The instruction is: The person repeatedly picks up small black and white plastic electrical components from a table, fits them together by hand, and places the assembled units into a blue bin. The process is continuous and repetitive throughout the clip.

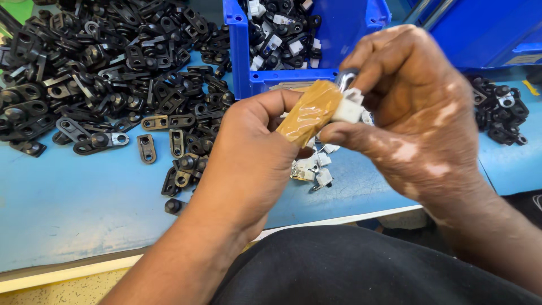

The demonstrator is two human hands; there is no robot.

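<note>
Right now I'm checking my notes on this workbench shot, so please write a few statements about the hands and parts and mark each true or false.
1. The left hand has a thumb wrapped in tan tape. True.
2. The right hand pinches a small white part in its fingers. True.
3. The blue bin is empty. False: it holds black-and-white pieces.
4. The loose black metal parts lie piled on the person's right. False: the big pile is on the left of the blue table.
5. A few white parts lie on the table under the hands. True.
</note>
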